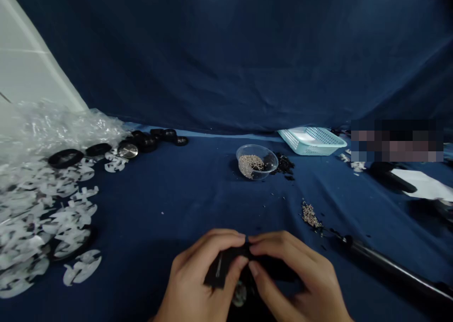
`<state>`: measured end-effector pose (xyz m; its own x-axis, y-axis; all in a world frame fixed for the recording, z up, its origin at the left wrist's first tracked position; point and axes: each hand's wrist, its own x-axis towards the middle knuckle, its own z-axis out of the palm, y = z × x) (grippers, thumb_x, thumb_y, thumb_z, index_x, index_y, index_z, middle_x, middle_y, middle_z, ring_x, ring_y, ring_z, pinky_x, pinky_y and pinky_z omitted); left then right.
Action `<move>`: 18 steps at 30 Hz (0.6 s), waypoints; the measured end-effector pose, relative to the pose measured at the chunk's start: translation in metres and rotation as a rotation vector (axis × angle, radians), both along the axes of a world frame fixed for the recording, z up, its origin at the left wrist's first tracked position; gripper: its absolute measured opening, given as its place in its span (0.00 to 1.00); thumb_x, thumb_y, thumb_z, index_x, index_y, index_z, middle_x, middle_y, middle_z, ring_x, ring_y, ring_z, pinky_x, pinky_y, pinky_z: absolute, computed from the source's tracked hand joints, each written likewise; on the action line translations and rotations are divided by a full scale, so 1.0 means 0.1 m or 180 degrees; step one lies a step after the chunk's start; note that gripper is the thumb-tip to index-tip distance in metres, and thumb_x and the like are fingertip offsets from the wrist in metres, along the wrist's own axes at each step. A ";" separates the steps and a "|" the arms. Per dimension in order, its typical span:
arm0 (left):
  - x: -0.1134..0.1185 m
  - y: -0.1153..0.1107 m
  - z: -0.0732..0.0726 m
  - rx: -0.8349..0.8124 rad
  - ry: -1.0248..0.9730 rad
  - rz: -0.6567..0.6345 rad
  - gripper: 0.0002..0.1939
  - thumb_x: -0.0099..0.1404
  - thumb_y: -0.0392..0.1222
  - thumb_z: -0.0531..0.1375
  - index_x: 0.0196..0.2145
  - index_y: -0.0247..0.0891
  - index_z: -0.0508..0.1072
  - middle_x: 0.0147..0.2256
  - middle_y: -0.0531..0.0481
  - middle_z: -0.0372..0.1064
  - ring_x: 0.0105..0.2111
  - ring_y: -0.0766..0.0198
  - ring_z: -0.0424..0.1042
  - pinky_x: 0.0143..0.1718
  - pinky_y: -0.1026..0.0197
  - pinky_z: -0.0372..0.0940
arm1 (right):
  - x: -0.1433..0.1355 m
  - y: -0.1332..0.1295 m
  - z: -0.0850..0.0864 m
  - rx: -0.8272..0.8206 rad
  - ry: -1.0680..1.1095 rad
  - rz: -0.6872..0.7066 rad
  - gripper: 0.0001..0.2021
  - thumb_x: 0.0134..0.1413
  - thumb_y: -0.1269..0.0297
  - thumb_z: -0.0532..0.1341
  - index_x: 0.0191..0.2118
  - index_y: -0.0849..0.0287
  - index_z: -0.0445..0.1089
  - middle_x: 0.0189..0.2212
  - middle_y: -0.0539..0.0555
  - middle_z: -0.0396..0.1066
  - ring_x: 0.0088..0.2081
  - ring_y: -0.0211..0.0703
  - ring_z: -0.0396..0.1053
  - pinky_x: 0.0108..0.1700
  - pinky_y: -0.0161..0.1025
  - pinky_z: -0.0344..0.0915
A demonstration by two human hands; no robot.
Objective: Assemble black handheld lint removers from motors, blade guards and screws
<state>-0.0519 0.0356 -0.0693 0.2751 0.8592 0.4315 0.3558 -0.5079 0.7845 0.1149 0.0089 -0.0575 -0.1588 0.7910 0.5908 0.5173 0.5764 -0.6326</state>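
Note:
At the front of the table, my left hand (208, 270) and my right hand (297, 275) meet, fingertips almost touching. Between their thumbs and fingers they grip a dark black part (216, 270), whose left end shows a thin pale line. Its exact kind is hard to make out, since the fingers cover most of it. Just below the thumbs, a small round shiny piece (239, 293) shows against the dark; I cannot tell whether it belongs to the same part.
White plastic pieces (67, 218) are heaped at left, with black rings (65, 158) and clear plastic wrap (71, 124) behind. A clear bowl (267, 164) holds small screws. Loose screws (310, 215) lie by a black powered screwdriver's tip (396, 265). A light-blue basket (318, 150) stands at back right.

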 end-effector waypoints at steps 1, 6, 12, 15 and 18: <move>-0.02 0.06 0.00 -0.0308 0.0022 -0.0016 0.09 0.62 0.35 0.60 0.40 0.47 0.73 0.36 0.57 0.77 0.36 0.68 0.76 0.38 0.70 0.70 | 0.04 0.03 0.01 -0.0246 -0.0013 0.0087 0.12 0.52 0.72 0.62 0.43 0.52 0.71 0.38 0.48 0.75 0.40 0.37 0.74 0.41 0.29 0.72; -0.12 0.33 -0.01 -0.1513 -0.0236 0.0390 0.09 0.62 0.49 0.60 0.38 0.45 0.73 0.36 0.55 0.76 0.39 0.62 0.75 0.42 0.64 0.68 | 0.70 0.42 0.00 -0.0818 -0.0578 -0.1121 0.18 0.62 0.47 0.53 0.49 0.52 0.70 0.45 0.51 0.73 0.44 0.42 0.72 0.46 0.38 0.70; -0.16 0.48 -0.12 -0.1855 -0.0240 0.0284 0.15 0.60 0.54 0.60 0.38 0.41 0.73 0.37 0.50 0.76 0.41 0.55 0.75 0.46 0.57 0.67 | 1.70 1.36 0.05 -0.1260 -0.1544 -0.1607 0.12 0.64 0.58 0.56 0.46 0.61 0.69 0.40 0.55 0.71 0.38 0.41 0.71 0.43 0.44 0.69; -0.17 0.49 -0.16 -0.1875 -0.0224 0.0198 0.16 0.59 0.54 0.60 0.39 0.41 0.73 0.38 0.49 0.77 0.42 0.54 0.75 0.46 0.56 0.68 | 1.76 1.71 -0.04 -0.1578 -0.2155 -0.1231 0.12 0.62 0.59 0.59 0.46 0.60 0.68 0.44 0.55 0.69 0.41 0.42 0.70 0.44 0.44 0.69; -0.18 0.47 -0.12 -0.1748 -0.0164 0.0270 0.16 0.60 0.54 0.60 0.39 0.41 0.73 0.39 0.48 0.77 0.43 0.53 0.75 0.47 0.55 0.68 | 1.70 1.87 -0.19 -0.1748 -0.2557 -0.1070 0.13 0.62 0.59 0.59 0.48 0.60 0.67 0.46 0.56 0.68 0.43 0.43 0.69 0.45 0.45 0.69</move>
